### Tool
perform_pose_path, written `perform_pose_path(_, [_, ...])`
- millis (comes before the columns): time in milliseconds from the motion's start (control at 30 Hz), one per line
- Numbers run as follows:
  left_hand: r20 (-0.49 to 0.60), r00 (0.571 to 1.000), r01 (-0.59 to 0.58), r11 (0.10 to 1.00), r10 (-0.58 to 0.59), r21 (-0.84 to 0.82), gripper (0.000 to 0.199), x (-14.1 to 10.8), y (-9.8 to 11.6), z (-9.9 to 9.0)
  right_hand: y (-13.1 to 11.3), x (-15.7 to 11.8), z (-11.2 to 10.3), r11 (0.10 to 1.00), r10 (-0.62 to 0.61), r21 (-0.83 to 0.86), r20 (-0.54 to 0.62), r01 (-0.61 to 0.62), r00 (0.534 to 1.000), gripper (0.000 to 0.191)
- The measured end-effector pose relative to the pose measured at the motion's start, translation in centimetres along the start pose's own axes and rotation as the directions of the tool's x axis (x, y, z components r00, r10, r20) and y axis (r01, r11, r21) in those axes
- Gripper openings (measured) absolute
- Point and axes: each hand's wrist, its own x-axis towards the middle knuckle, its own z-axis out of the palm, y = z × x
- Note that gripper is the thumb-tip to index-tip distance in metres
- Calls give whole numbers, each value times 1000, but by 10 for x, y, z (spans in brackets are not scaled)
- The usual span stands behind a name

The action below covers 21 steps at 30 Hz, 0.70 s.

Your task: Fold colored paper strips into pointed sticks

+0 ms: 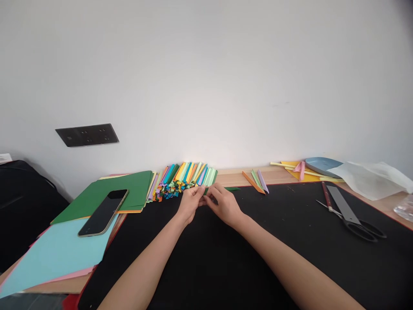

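Observation:
My left hand (190, 203) and my right hand (224, 203) meet over the far part of the black mat (213, 267). Between their pinched fingertips a small piece of green paper (206, 190) shows; most of it is covered by the fingers. A green paper strip (232, 188) pokes out past my right hand, and I cannot tell whether it belongs to the same piece. Just behind my left hand lies a heap of folded paper strips (183, 176) in many colours. Orange, light green and purple strips (258, 181) lie to the right of my right hand.
At left, a phone (103, 213) rests on green sheets (135, 185) and light blue sheets (61, 247). Scissors (358, 228) and a dark red-handled tool (326, 196) lie at right. Behind them are a blue plate (322, 164) and translucent white sheet (371, 178). A wall stands behind.

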Motion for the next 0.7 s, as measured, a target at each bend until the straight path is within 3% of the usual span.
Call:
perform_pose_path(233, [143,988,-45,998,50,-37,25,-1,4,0,4,4,-3,957,203,225,-67,-183,977,13])
perform_pose_path(367, [123,987,-99,995,101,-19,25,1,2,0,3,5,-3,937,238,280,-81,-207,968,11])
perform_pose_path(567, [85,985,-153,987,149,42,26,0,3,2,-2,4,-6,970,169,191,-96,-148,981,20])
perform_pose_path(700, [68,981,-185,979,179,87,26,-2,5,4,-4,6,-10,986,165,33,-185,-162,969,19])
